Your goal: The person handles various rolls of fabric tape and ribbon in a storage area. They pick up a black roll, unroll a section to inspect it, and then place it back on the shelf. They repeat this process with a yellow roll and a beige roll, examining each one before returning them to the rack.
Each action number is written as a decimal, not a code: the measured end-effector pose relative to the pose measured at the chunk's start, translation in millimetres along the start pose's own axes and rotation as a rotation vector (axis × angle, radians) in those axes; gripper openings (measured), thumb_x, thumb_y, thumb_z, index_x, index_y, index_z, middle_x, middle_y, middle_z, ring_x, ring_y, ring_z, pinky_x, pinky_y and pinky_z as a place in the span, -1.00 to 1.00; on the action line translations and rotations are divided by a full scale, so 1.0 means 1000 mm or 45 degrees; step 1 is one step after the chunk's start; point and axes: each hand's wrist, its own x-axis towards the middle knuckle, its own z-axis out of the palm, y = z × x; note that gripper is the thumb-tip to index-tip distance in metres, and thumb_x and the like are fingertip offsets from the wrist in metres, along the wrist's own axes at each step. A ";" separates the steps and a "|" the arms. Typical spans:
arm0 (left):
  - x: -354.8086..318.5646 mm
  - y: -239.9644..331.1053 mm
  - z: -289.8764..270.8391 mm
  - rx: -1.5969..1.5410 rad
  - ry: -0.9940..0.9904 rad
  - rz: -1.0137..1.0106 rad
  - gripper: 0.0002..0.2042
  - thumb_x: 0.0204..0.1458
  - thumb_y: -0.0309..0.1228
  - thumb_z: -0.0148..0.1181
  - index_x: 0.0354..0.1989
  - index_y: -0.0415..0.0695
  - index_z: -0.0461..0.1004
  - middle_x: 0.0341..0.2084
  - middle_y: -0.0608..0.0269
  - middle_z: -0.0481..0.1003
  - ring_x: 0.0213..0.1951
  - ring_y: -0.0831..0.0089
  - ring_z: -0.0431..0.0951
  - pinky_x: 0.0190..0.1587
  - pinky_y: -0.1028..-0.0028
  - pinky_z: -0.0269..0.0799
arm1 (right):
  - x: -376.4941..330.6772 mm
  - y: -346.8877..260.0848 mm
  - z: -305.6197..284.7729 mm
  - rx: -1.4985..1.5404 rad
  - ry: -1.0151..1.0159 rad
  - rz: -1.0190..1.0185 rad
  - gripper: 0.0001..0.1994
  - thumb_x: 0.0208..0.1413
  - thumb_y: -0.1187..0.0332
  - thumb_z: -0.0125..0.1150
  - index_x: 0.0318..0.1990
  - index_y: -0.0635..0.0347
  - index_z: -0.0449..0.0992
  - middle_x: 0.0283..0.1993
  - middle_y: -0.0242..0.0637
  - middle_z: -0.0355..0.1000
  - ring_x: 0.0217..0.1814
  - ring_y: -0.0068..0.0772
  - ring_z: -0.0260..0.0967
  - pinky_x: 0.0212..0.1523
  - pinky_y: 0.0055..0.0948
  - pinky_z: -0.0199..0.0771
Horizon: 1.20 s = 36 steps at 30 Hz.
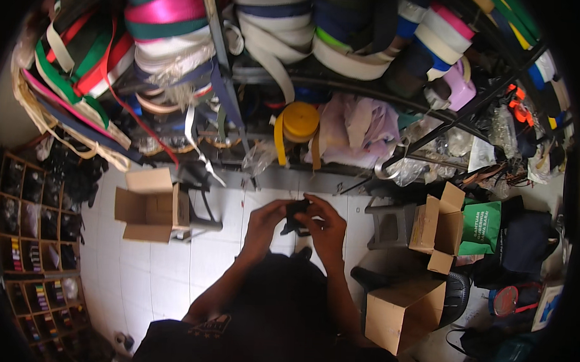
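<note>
Head view: shelves [344, 87] of webbing rolls fill the top, the yellow roll [300, 122] just above the hands. Boxes [150, 205] flank them on the tiled floor [165, 266]. Left hand [263, 221] and right hand [326, 228] both pinch a small black piece [295, 218] between them; holding it close and steady seems wise. Nothing blocks them.

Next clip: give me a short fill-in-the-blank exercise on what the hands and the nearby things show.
1. Both hands, left hand and right hand, hold a small ____ item between them.
2. The open cardboard box lies to the person's ____.
3. The yellow strap roll sits on the ____ above the hands.

Missing words: black; left; shelf
</note>
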 end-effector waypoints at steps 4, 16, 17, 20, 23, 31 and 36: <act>0.009 -0.002 -0.018 0.204 -0.139 -0.104 -0.65 0.23 -0.25 0.12 -0.04 -0.34 0.54 -0.25 0.15 0.59 -0.17 0.46 0.52 0.02 0.42 0.38 | 0.004 -0.009 -0.007 -0.325 -0.082 -0.218 -0.61 0.03 0.56 0.32 0.07 0.14 0.57 -0.23 -0.27 0.50 -0.26 -0.46 0.48 -0.24 -0.52 0.47; 0.020 -0.004 -0.030 0.050 -0.311 -0.162 -0.82 0.05 -0.50 0.32 -0.17 -0.26 0.57 -0.36 0.23 0.60 -0.32 0.54 0.54 -0.18 0.52 0.42 | 0.001 -0.001 -0.025 -0.261 -0.243 -0.195 -0.69 0.07 0.50 0.31 0.01 0.16 0.60 -0.25 -0.27 0.48 -0.27 -0.45 0.41 -0.23 -0.47 0.42; 0.020 -0.004 -0.028 -0.031 -0.336 -0.175 -0.81 0.05 -0.51 0.31 -0.17 -0.26 0.56 -0.37 0.23 0.60 -0.32 0.54 0.54 -0.20 0.52 0.42 | 0.000 0.001 -0.027 -0.219 -0.261 -0.195 -0.70 0.05 0.49 0.32 -0.01 0.18 0.60 -0.24 -0.28 0.48 -0.28 -0.47 0.41 -0.23 -0.47 0.41; 0.023 -0.006 -0.026 -0.128 -0.397 -0.263 -0.80 0.05 -0.55 0.30 -0.15 -0.29 0.54 -0.38 0.20 0.60 -0.32 0.55 0.54 -0.24 0.53 0.41 | -0.002 0.007 -0.033 -0.131 -0.262 -0.222 -0.71 0.02 0.49 0.36 -0.04 0.19 0.61 -0.24 -0.30 0.49 -0.30 -0.50 0.38 -0.23 -0.49 0.40; 0.025 -0.010 -0.020 -0.102 -0.421 -0.294 -0.83 0.08 -0.52 0.27 -0.17 -0.29 0.55 -0.38 0.20 0.60 -0.33 0.57 0.53 -0.26 0.54 0.41 | -0.004 0.004 -0.040 -0.131 -0.225 -0.208 -0.70 0.01 0.50 0.37 -0.05 0.19 0.62 -0.25 -0.31 0.48 -0.30 -0.52 0.38 -0.23 -0.51 0.39; 0.015 -0.015 0.010 0.134 -0.404 -0.250 -0.77 0.19 -0.37 0.19 -0.13 -0.30 0.58 -0.39 0.29 0.57 -0.32 0.57 0.50 -0.22 0.52 0.42 | -0.007 0.012 -0.055 -0.151 -0.108 -0.280 -0.76 0.01 0.51 0.36 -0.11 0.23 0.62 -0.18 -0.28 0.45 -0.23 -0.48 0.44 -0.22 -0.52 0.44; 0.009 -0.009 0.020 0.257 -0.477 -0.182 -0.77 0.07 -0.52 0.29 -0.10 -0.30 0.58 -0.42 0.29 0.57 -0.37 0.57 0.51 -0.24 0.53 0.42 | -0.015 0.004 -0.063 -0.180 -0.106 -0.158 -0.81 0.06 0.43 0.35 -0.16 0.26 0.61 -0.22 -0.27 0.49 -0.21 -0.44 0.50 -0.23 -0.50 0.49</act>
